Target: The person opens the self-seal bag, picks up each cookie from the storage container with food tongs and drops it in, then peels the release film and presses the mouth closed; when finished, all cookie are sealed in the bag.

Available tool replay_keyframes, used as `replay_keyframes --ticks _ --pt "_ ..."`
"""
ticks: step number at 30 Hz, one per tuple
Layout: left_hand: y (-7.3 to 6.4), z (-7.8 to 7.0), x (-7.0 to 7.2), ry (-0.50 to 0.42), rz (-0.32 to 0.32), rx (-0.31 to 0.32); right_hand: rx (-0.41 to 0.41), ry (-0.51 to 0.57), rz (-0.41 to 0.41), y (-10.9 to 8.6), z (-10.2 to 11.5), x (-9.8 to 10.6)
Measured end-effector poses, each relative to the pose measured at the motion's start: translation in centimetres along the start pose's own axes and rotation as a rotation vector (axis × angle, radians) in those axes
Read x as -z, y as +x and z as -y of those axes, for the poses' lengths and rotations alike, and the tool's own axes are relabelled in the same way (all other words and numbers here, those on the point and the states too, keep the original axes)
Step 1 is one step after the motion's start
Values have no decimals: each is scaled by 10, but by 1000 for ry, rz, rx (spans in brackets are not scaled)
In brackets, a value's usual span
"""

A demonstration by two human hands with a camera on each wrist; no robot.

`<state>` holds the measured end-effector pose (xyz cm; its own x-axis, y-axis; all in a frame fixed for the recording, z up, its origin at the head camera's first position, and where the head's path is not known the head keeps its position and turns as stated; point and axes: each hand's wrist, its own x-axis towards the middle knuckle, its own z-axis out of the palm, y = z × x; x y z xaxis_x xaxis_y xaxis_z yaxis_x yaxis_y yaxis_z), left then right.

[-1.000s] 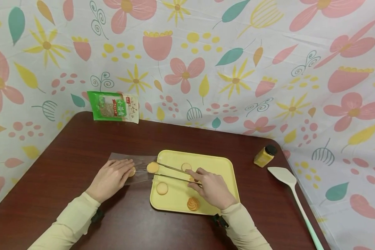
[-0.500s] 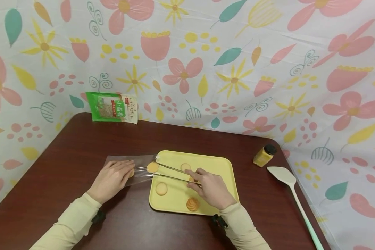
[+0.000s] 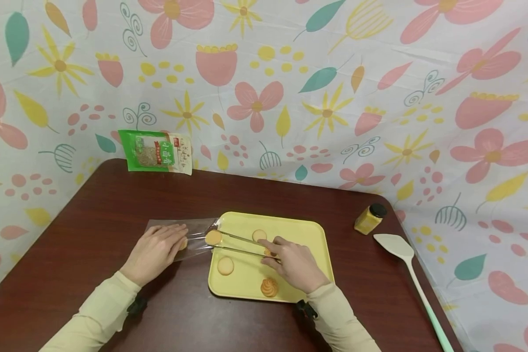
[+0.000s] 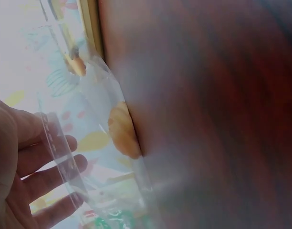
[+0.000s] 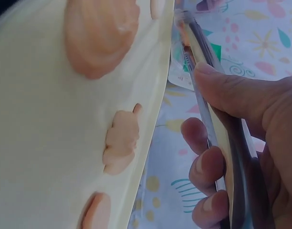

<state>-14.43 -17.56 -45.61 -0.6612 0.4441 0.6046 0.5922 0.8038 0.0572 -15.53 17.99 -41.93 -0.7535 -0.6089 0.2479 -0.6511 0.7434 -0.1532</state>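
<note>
My left hand (image 3: 156,252) holds a clear plastic bag (image 3: 160,223) that lies left of the tray; its fingers show through the film in the left wrist view. One cookie (image 4: 123,131) sits low inside the bag. My right hand (image 3: 297,264) grips metal tongs (image 3: 242,250), thumb on one arm and fingers curled round the other. Between the tong tips is a round cookie (image 3: 213,237), at the bag's mouth by the tray's left edge. On the yellow tray (image 3: 299,230) lie round cookies (image 3: 225,266) and a swirled cookie (image 3: 270,287); the right hand partly hides another cookie.
A green seasoning packet (image 3: 156,151) leans on the floral cloth (image 3: 251,58) at the back left. At the right are a yellow jar with a black lid (image 3: 370,219) and a white spatula (image 3: 398,247) on the dark wooden table (image 3: 290,182).
The bag's film has spread slightly left and shows taut lines near the tong tips. Both hands and the gripped cookie keep nearly the same places; the head view shifts a little.
</note>
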Motion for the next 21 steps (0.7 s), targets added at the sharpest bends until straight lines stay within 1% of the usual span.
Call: replay_keyframes --ticks 4,9,15,21 --pt "1 0 0 4 -8 0 5 -1 -13 7 3 0" --pt "1 0 1 -1 -17 -4 5 10 11 15 9 -2" --pt "2 1 0 -4 -49 -13 8 19 36 21 15 -5" --pt "2 0 1 -26 -33 3 20 17 49 28 20 -8"
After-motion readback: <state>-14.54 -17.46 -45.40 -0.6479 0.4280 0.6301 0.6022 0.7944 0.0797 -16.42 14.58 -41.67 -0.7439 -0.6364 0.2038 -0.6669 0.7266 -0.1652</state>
